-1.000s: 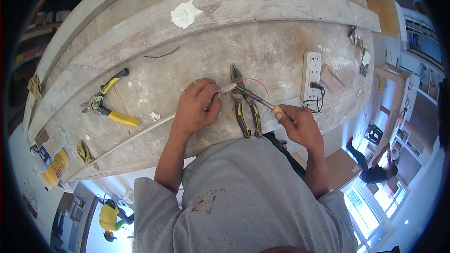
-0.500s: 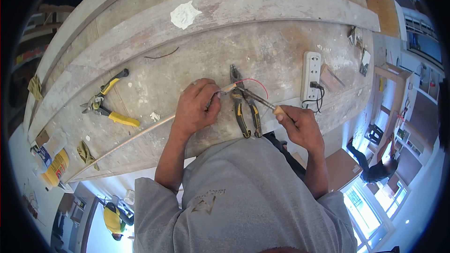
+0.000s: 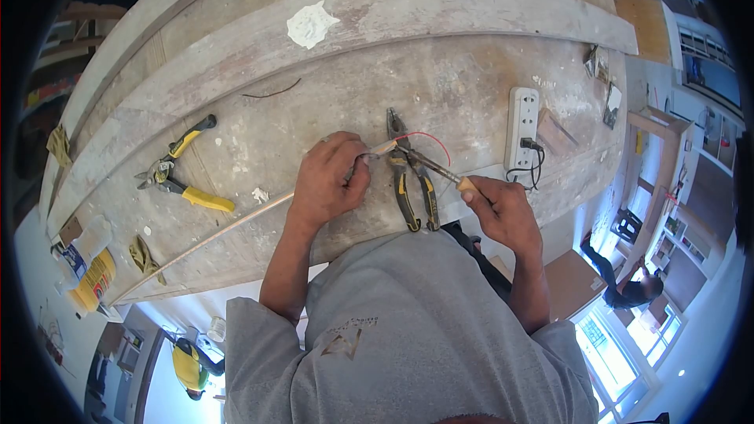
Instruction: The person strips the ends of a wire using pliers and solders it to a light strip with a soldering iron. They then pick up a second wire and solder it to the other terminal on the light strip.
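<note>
Moved slightly since earlier frame only in the background; same hold.
Pinching pale strip (image 3: 236,227) with left fingers (image 3: 359,178), clasping pale-handled tool (image 3: 445,173) with right fingers (image 3: 481,205); holding ends close together over pliers (image 3: 403,198), by red wire (image 3: 436,140), toward surface's (image 3: 471,70) near edge.

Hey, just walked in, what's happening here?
A person's left hand pinches a long thin strip near one end, while the right hand holds a pale-handled tool, perhaps a soldering iron, its tip by that end and a red wire. Pliers lie beneath; yellow-handled snips lie to the left.
</note>
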{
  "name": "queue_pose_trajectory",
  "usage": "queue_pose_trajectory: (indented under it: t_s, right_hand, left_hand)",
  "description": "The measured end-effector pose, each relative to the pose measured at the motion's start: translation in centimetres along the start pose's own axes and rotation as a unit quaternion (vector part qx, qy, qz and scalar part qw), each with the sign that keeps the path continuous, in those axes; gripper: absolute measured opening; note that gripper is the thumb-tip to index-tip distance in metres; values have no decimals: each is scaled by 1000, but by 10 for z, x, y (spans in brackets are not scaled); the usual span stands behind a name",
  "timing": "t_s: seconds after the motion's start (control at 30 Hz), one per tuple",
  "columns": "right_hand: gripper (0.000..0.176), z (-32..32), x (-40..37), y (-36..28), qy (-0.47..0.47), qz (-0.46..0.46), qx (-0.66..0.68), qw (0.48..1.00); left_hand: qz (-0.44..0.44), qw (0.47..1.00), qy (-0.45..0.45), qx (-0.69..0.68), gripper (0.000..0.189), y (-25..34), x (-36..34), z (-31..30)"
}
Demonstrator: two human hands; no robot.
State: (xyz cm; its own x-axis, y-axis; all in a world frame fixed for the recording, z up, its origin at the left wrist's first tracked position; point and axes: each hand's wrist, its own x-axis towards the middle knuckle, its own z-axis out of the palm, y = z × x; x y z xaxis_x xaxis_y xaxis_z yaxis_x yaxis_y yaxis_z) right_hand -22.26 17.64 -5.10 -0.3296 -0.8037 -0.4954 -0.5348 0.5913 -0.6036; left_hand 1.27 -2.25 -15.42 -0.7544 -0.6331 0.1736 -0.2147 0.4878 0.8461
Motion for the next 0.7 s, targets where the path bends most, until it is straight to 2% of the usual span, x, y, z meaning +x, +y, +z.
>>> queue_pose_trajectory:
  t_s: [0.13,0.7]
  right_hand:
    - [27,0,0,-1,-2,3,-2,1000]
    - [29,0,0,-1,3,6,-2,1000]
  left_hand:
    - [-2,1000,24,-19,24,2,1,0]
    - [-6,1000,22,-21,25,2,2,-1]
